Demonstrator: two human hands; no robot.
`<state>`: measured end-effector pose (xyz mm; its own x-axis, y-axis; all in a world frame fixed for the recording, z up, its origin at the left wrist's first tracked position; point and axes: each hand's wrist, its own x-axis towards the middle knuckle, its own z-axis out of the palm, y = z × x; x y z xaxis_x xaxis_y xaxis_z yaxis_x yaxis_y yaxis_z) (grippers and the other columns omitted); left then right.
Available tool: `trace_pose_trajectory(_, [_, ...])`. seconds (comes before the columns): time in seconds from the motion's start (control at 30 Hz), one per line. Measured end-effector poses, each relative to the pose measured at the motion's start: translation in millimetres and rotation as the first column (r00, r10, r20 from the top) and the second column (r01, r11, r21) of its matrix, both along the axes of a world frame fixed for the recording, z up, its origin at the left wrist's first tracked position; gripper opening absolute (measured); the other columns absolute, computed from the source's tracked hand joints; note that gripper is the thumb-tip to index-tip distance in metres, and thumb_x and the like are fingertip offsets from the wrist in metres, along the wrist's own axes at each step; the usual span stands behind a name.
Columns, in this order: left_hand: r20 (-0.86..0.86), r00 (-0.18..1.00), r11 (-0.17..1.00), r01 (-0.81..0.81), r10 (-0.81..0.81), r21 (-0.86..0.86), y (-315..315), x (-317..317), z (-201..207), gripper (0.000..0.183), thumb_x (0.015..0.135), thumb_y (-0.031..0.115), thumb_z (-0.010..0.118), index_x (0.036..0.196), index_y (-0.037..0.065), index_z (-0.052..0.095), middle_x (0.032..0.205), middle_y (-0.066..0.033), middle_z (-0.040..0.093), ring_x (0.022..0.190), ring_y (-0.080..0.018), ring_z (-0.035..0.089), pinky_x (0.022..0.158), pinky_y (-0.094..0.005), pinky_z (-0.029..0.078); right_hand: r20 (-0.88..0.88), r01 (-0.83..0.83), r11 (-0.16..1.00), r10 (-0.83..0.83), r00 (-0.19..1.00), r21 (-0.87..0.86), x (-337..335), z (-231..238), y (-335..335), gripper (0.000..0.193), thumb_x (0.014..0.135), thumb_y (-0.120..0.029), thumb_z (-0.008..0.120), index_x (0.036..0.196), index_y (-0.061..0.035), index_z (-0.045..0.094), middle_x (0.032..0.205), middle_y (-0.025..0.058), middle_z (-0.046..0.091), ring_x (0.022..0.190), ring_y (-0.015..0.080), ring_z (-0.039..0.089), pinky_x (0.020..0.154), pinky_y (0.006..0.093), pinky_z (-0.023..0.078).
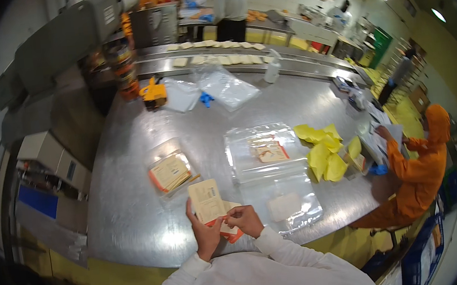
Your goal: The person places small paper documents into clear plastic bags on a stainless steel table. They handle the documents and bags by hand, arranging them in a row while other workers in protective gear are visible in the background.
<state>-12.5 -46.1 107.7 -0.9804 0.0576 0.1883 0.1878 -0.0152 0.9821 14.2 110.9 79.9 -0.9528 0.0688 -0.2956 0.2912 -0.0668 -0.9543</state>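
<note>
At the near edge of the metal table, my left hand (207, 237) grips cream-and-orange printed cards (207, 200), the top one upright against my fingers. Fingers pinched together, my right hand (247, 222) holds the lower part of another such card (231, 232) that fans out beneath. Beyond my left hand lies a clear plastic bag (169, 146) with a stack of similar cards (170, 172) in or on it; I cannot tell which. To the right are flat clear bags (243, 171), with one printed card (272, 152) on or inside the far one and a pale rectangle (284, 207) in the near one.
Yellow sheets (325, 157) lie right of the bags. Farther off are a yellow-and-black tape dispenser (153, 93), a blue crumpled item (206, 98), more clear bags (226, 86) and a white bottle (272, 70). A conveyor (148, 67) carries pale slices. A person in orange (425, 161) sits at right.
</note>
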Motion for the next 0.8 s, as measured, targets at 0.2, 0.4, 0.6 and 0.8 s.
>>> trace_pose_trajectory(0.2, [-0.051,0.999,0.996,-0.004,0.0,-0.091,4,-5,-11,0.081,0.072,-0.015,0.072,0.143,0.007,0.039,0.13,-0.0153,0.047,0.115,-0.0263,0.056,0.093,-0.0356,0.053,0.002,-0.019,0.999,0.019,1.0,-0.047,-3,5,6,0.017,0.084,-0.004,0.069,0.093,0.0097,0.067,0.082,0.0134,0.072,0.068,0.0138,0.066,0.065,0.0264,0.055])
trace_pose_trajectory(0.4, [0.248,0.947,0.971,0.227,-0.203,-0.07,3,-10,-23,0.019,0.08,-0.004,0.073,0.097,0.003,0.071,0.124,-0.0141,0.05,0.116,-0.0284,0.054,0.099,-0.0354,0.043,-0.019,0.021,0.999,-0.022,1.0,-0.025,2,-2,14,0.017,0.082,-0.009,0.07,0.089,0.0064,0.069,0.076,0.0096,0.069,0.065,0.0123,0.066,0.061,0.0255,0.054])
trace_pose_trajectory(0.6, [-0.063,0.977,0.935,0.175,-0.204,-0.307,18,-2,-10,0.007,0.087,0.006,0.07,0.093,0.003,0.072,0.131,-0.0135,0.049,0.119,-0.0295,0.053,0.103,-0.0386,0.04,-0.059,0.022,0.999,-0.02,0.998,0.034,7,-3,17,0.014,0.087,-0.009,0.068,0.092,0.0045,0.067,0.078,0.0047,0.067,0.069,0.0093,0.062,0.065,0.0248,0.052])
trace_pose_trajectory(0.8, [-0.018,0.948,0.912,0.302,-0.319,-0.278,20,-10,-15,0.005,0.09,0.006,0.065,0.089,0.002,0.066,0.127,-0.0156,0.055,0.119,-0.0306,0.052,0.106,-0.0412,0.037,-0.212,0.059,0.988,-0.027,0.977,0.143,13,-18,21,0.011,0.088,-0.008,0.065,0.091,0.0024,0.063,0.081,0.0031,0.065,0.074,0.0076,0.06,0.066,0.0251,0.05])
